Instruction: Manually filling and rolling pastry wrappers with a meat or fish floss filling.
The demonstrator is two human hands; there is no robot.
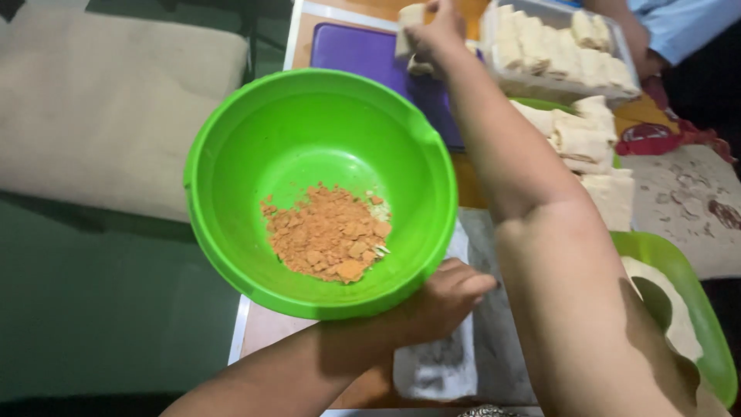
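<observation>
Your left hand point(440, 301) cups the near rim of the green bowl point(309, 139) from below, fingers curled under its edge, and holds it raised and tipped toward you over the table point(266, 328). The orange crumbled filling point(328, 232) lies heaped slightly right of centre on the bowl's floor, with a few pale shreds at its right margin. Your right hand point(436, 31) is stretched far forward, closed around a pale rolled wrap point(409, 27) above the purple board point(351, 50); just beside it to the right stands a clear tray point(559, 11) packed with similar finished rolls point(540, 50), and more rolls point(579, 135) are stacked nearer you. A green tray point(706, 324) at lower right carries a flat pale wrapper point(668, 305). Another person's arm in a blue sleeve point(679, 23) rests behind the clear tray. To do this well, keep the bowl steady and no more tilted than it is, so the loose crumbs stay heaped away from the rim; keep your grip on the roll light enough not to squeeze it open, and lower it seam down, snug against its neighbours.
</observation>
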